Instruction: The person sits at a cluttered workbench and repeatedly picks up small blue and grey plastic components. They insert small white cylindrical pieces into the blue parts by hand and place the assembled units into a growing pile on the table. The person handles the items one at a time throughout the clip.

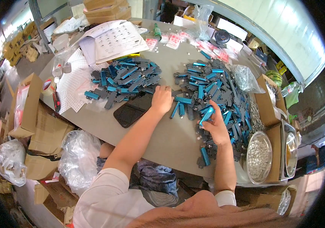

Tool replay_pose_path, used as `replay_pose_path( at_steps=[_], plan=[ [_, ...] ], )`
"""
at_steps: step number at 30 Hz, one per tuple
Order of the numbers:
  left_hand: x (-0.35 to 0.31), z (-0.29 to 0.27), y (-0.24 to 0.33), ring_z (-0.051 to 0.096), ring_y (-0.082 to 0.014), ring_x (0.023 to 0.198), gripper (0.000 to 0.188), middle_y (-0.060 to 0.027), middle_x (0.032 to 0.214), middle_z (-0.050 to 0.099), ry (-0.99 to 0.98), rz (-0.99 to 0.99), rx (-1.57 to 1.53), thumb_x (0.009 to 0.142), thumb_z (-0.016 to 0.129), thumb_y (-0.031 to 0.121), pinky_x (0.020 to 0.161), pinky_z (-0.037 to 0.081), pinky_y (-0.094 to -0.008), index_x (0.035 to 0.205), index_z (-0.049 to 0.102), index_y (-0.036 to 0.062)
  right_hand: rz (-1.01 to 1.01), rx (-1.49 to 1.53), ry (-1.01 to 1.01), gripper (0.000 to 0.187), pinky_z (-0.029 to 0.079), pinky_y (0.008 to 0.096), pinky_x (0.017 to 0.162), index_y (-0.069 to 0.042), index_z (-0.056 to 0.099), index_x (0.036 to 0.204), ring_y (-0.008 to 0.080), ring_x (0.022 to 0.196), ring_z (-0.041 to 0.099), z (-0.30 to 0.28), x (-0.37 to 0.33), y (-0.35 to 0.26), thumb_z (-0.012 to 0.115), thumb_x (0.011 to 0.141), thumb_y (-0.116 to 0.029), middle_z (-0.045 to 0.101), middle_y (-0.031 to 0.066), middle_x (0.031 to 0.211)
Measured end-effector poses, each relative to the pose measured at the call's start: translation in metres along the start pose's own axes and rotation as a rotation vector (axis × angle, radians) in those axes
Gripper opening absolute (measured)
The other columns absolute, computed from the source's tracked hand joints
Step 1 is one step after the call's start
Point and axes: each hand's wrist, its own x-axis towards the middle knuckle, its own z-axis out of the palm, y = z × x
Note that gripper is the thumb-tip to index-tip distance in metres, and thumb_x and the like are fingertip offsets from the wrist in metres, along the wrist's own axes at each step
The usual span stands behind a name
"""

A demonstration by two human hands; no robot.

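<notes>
Head view: right hand (217, 128) is holding a blue piece (207, 115) between thumb and fingers, at the left side of the right pile (225, 93). Left hand (162, 101) is resting, fingers bent, at the right side of the left pile (126, 78), just beside a dark phone-like slab (132, 110); can't tell whether it's gripping anything.

Progress, my read: mid-job. Blue-and-black pieces are lying in both piles; the right one is looking bigger and is spreading from the table's (170, 141) far half down toward its near edge. Can't tell which is finished and which is waiting, so no firm done/left count. One piece is in hand, plenty are lying loose. Tray of small white parts (259, 157) is sitting at the near right corner, plenty remaining. Printed sheets (119, 42) are lying toward the far left.
</notes>
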Motion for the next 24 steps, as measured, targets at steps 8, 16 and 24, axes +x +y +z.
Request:
replay_pose_path(
  at_steps=[8, 16, 24],
  plan=[
    [0.009, -0.003, -0.011, 0.052, -0.0379, 0.109, 0.042, -0.0212, 0.11, 0.058, -0.258, -0.076, -0.229, 0.073, 0.073, 0.011, 0.093, 0.043, -0.0435, 0.111, 0.059, 0.0, 0.032, 0.297, 0.035, 0.041, 0.052, 0.026, 0.073, -0.013, 0.043, 0.119, 0.0138, 0.082, 0.06, -0.018, 0.004, 0.02, 0.064, 0.085, 0.0, 0.06, 0.0054, 0.092],
    [-0.015, -0.034, 0.037, 0.063, -0.0312, 0.075, 0.024, -0.0165, 0.087, 0.066, 0.083, 0.033, -0.461, 0.082, 0.065, 0.004, 0.069, 0.05, -0.0353, 0.105, 0.062, 0.0002, -0.087, 0.356, 0.112, 0.028, 0.051, 0.0242, 0.071, -0.01, 0.048, 0.11, 0.0126, 0.083, 0.06, -0.008, 0.004, 0.021, 0.062, 0.087, -0.001, 0.059, 0.0021, 0.091],
    [-0.038, -0.033, 0.072, 0.06, -0.0102, 0.078, 0.03, -0.0061, 0.087, 0.065, -0.243, 0.061, -1.089, 0.087, 0.058, -0.001, 0.068, 0.048, -0.0261, 0.117, 0.06, 0.0004, -0.288, 0.213, 0.212, 0.022, 0.051, 0.0242, 0.071, -0.004, 0.056, 0.101, 0.0119, 0.083, 0.059, -0.003, 0.005, 0.027, 0.067, 0.083, 0.002, 0.057, 0.0052, 0.105]
  ],
)
